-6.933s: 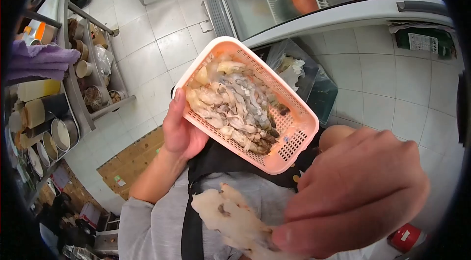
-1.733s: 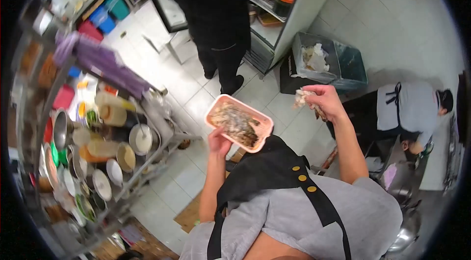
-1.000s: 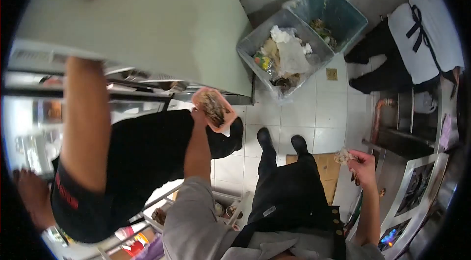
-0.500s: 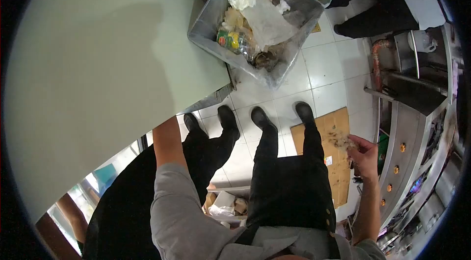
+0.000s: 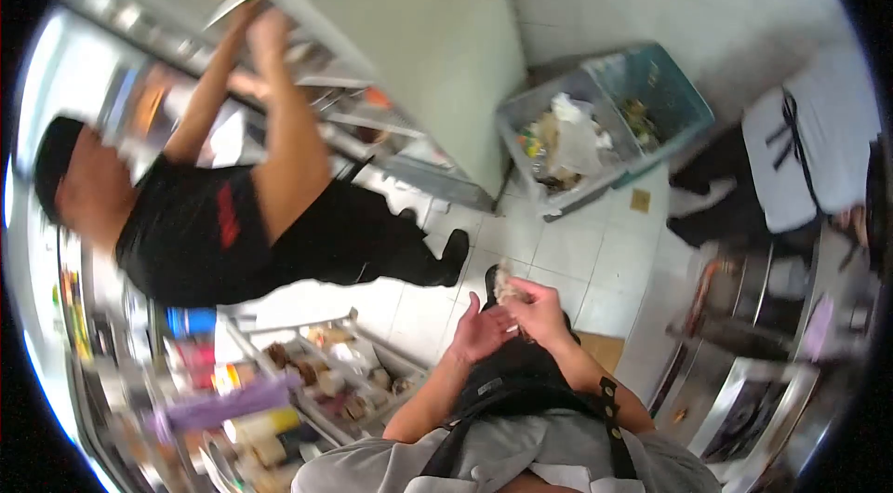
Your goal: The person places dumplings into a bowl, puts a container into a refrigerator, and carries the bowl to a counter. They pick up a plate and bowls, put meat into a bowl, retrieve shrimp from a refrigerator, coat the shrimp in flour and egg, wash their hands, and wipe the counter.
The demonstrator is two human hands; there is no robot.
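Observation:
In front of my dark apron (image 5: 507,377) my two hands are close together. My right hand (image 5: 539,310) has its fingers closed on a crumpled, pale, see-through wad (image 5: 505,286), which sticks up past the fingertips. My left hand (image 5: 481,333) is beside it, palm turned up and thumb apart, its fingertips right at the right hand. Beyond the hands, a grey bin (image 5: 526,166) holds crumpled paper and plastic rubbish (image 5: 575,144). A green bin (image 5: 686,121) with food scraps adjoins it.
At left, a person in black (image 5: 209,233) reaches into an open fridge-like unit (image 5: 419,181). A person in a white apron (image 5: 786,158) stands at right, near metal kitchen equipment (image 5: 758,409). Low crates of goods (image 5: 339,367) stand at lower left. Cardboard (image 5: 603,351) lies on the tiled floor (image 5: 521,233).
The view has swung left and the bins appear farther off. My left hand has come away from the pale cabinet to my right hand, which still holds the wad.

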